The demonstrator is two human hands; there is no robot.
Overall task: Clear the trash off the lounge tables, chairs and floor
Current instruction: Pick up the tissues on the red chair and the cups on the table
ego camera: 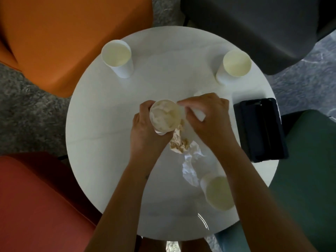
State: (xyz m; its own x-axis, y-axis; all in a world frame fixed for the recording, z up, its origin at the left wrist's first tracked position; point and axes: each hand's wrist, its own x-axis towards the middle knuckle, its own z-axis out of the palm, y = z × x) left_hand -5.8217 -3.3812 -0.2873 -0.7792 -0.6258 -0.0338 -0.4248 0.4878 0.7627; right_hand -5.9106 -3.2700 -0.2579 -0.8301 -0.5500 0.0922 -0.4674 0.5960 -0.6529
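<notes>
1. Stuffing trash into cup (165, 115) at centre of table (109, 151); left hand (145, 130) wraps it, right hand (209, 117) pinches tissue (199, 115) at rim.
2. We should hold cup steady and tuck in dangling napkin (179, 144).

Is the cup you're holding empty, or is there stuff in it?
Not empty. The cup in the left hand has crumpled paper stuffed inside, up near its rim.
</notes>
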